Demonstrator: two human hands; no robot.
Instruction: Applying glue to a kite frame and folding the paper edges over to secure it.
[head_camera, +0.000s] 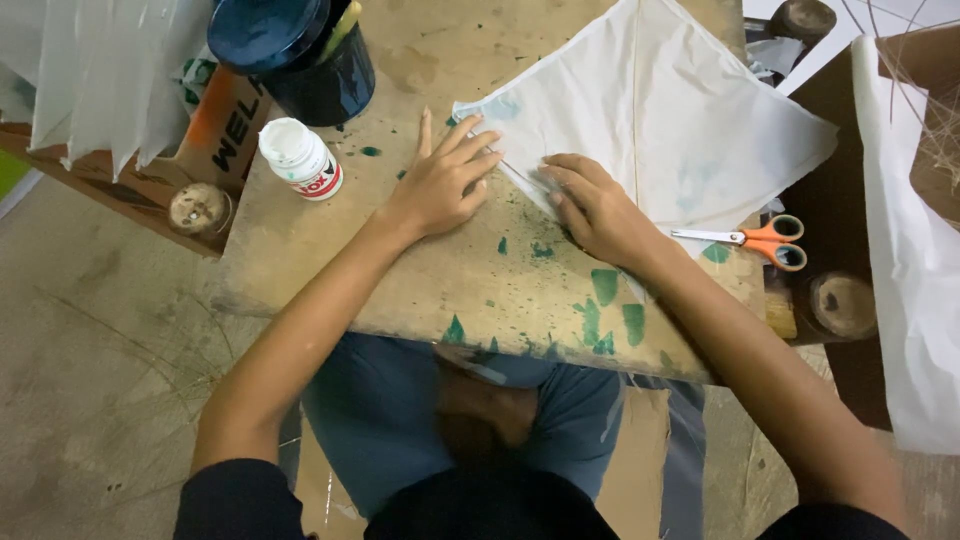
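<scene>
We see white paper sheet (660, 110) flat on tabletop, far right, faint green smudges, near-left edge pressed down.

There is only one view, from a camera on the person's head. It looks almost straight down, from close distance, over both forearms to the desk (330, 270). The near edge of the desk crosses the middle of the picture, and the far edge is cut by the top border. Below the near edge, the person's lap and the floor (90, 330) are visible.
</scene>
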